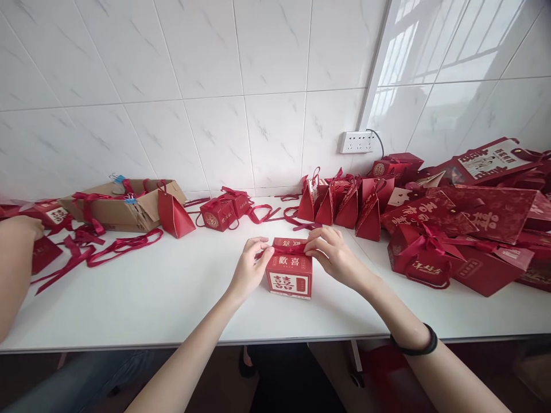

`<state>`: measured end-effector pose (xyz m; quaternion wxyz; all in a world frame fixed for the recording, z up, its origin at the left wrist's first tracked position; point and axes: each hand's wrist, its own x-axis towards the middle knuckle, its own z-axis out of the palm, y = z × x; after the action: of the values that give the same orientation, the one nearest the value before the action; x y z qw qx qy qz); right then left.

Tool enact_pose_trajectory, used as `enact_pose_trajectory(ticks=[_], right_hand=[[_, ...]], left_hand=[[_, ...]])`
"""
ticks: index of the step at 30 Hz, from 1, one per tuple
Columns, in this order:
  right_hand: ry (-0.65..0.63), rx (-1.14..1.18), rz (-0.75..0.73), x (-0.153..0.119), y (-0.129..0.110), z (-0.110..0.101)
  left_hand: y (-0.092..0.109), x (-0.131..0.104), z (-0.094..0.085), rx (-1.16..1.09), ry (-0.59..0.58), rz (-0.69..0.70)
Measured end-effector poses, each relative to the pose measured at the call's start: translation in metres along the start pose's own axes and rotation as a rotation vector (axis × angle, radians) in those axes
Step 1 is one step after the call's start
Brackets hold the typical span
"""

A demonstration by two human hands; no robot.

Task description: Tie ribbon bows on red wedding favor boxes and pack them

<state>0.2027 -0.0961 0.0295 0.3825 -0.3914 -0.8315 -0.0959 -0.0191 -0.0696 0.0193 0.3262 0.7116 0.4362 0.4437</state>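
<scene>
A red gift box [289,269] with a white panel of dark red characters stands on the white table in front of me. Across its top runs a dark red ribbon [289,249]. At the box's left top edge, my left hand [253,267] pinches one side of the ribbon between thumb and fingers. On the opposite side, my right hand [329,248] has its fingers closed on the ribbon too. The fingers partly cover the ribbon's ends, and I cannot make out whether a knot is tied.
A cardboard box [124,206] holding red ribbons stands back left, with loose ribbons [124,246] before it. Small red boxes [226,209] and pyramid boxes [338,198] line the back. Red gift boxes [482,212] pile up at right. Another person's arm [15,264] reaches in at left.
</scene>
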Motion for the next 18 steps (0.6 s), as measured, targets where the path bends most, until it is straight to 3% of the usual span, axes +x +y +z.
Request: enact_pose_trajectory(ticks=[6,9,11,15,18], right_hand=[[0.038,-0.037,0.012,-0.008,0.004,0.000],[0.039,-0.029,0.000,-0.012,-0.002,-0.005],[0.046,-0.009,-0.020,-0.015,-0.013,-0.008],[0.079,0.017,-0.013,-0.021,-0.044,-0.011],[0.065,0.070,-0.044,-0.022,-0.061,-0.011]], left_hand=[[-0.002,0.000,-0.003,0.065,0.048,0.015],[0.001,0.000,-0.005,0.053,0.014,-0.028],[0.007,-0.004,-0.006,0.031,0.028,-0.099],[0.022,-0.022,-0.004,0.004,0.220,-0.270],[0.028,-0.037,0.001,0.005,0.105,-0.372]])
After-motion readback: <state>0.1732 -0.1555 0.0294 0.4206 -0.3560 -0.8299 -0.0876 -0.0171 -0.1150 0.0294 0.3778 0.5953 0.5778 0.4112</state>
